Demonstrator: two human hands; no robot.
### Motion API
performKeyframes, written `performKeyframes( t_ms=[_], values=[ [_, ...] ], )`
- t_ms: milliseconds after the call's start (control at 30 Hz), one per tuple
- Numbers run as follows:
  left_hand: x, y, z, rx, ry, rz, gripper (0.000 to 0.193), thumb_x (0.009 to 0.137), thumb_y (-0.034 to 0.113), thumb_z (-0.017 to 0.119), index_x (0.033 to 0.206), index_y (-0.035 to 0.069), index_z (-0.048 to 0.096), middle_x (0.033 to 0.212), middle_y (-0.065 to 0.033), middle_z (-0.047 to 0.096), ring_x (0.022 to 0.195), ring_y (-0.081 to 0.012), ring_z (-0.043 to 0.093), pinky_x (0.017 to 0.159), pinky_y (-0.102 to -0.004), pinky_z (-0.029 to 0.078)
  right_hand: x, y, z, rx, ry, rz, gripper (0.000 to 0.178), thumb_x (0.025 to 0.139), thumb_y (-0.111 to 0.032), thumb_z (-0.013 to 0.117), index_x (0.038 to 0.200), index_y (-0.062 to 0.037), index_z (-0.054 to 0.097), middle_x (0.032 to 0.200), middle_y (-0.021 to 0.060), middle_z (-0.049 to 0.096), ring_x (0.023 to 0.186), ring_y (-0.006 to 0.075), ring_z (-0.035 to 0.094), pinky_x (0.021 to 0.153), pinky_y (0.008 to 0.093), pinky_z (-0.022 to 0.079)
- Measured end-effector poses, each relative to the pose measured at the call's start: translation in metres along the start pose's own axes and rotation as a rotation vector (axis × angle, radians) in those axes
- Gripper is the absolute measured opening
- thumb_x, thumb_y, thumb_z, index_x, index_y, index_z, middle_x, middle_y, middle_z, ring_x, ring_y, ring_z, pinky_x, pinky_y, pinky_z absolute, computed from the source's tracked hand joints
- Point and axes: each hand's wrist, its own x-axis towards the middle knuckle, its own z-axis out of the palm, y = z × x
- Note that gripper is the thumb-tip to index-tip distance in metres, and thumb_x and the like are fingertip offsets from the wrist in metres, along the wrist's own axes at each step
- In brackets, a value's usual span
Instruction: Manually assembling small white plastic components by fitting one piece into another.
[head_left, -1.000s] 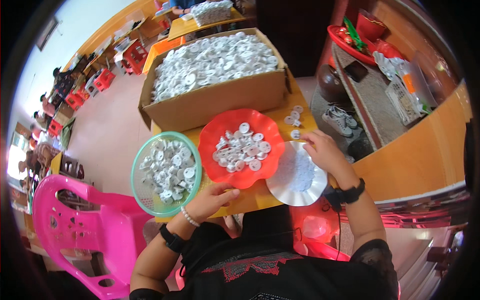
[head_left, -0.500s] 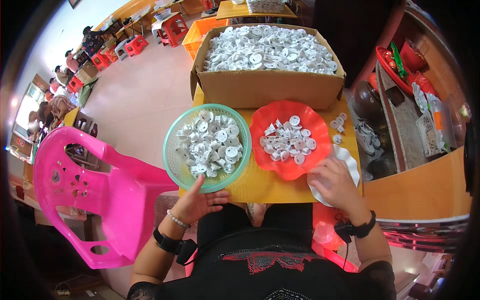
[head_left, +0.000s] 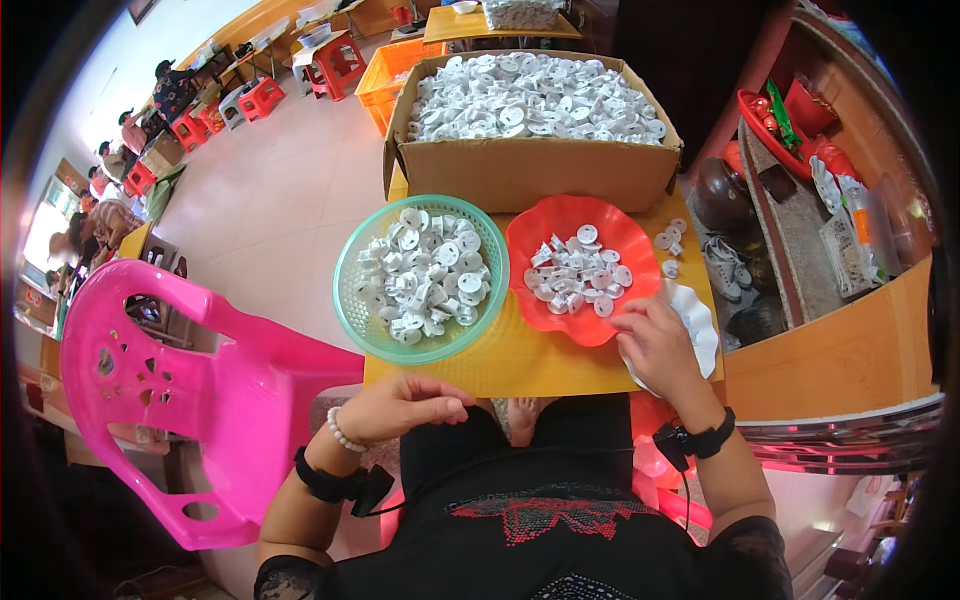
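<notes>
- The right hand lies fingers-together on the white scalloped plate at frame right, which overhangs the yellow table edge; a push could tip it off.
- The left hand, fingers loosely curled on nothing, rests at the table's near edge, lower centre.
- The red dish of white plastic caps is touching that plate (crowded).
- The green basket and the cardboard box block the reach beyond.
</notes>
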Motion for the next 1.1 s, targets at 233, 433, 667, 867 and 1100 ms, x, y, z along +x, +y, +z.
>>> performKeyframes(
  t_ms=[233,433,667,867,1100],
  values=[
    [0.013,0.034,-0.031,0.312,0.413,0.289,0.019,0.089,0.006,0.064,0.106,-0.002,0.068,0.092,-0.0067,0.07,0.081,-0.0129,0.065,0.076,-0.0266,0.052,-0.029,0.007,-0.02,-0.031,0.146,0.149,0.019,0.076,-0.005,0.068,0.096,-0.0064,0.067,0.102,0.0116,0.061,0.097,0.0321,0.059,0.084,0.0404,0.046],
    [0.07,0.035,-0.064,1.083,0.708,0.223,0.034,0.075,0.02,0.075,0.106,0.006,0.067,0.095,-0.0165,0.068,0.083,-0.0311,0.067,0.077,-0.0404,0.053,-0.069,0.042,-0.021,-0.175,-0.015,0.367,0.019,0.077,-0.012,0.07,0.096,-0.0085,0.069,0.096,0.0087,0.063,0.095,0.0283,0.06,0.081,0.0401,0.044],
    [0.083,0.033,-0.069,1.279,0.698,0.103,0.023,0.075,0.021,0.072,0.089,0.004,0.065,0.081,-0.0165,0.068,0.081,-0.0338,0.066,0.073,-0.0432,0.052,-0.081,0.056,-0.005,-0.167,0.033,0.434,0.009,0.077,-0.015,0.071,0.084,-0.0097,0.068,0.084,0.0065,0.06,0.087,0.0274,0.06,0.076,0.0404,0.045],
    [0.057,0.027,-0.073,0.491,0.673,0.138,0.02,0.084,0.012,0.069,0.098,-0.002,0.062,0.076,-0.0066,0.066,0.07,-0.0147,0.066,0.057,-0.0277,0.051,-0.074,0.061,-0.007,-0.105,0.04,0.451,0.007,0.079,-0.009,0.066,0.085,-0.0058,0.067,0.083,0.0109,0.063,0.079,0.0316,0.062,0.071,0.0421,0.047],
    [0.05,0.027,-0.064,0.192,0.654,0.128,0.02,0.089,0.012,0.066,0.103,0.0,0.06,0.087,-0.0045,0.065,0.07,-0.0094,0.064,0.058,-0.0214,0.053,-0.062,0.057,-0.011,-0.015,0.131,0.473,0.009,0.08,0.0,0.061,0.087,-0.0013,0.067,0.084,0.0144,0.064,0.081,0.0336,0.063,0.073,0.0391,0.05]
  ],
)
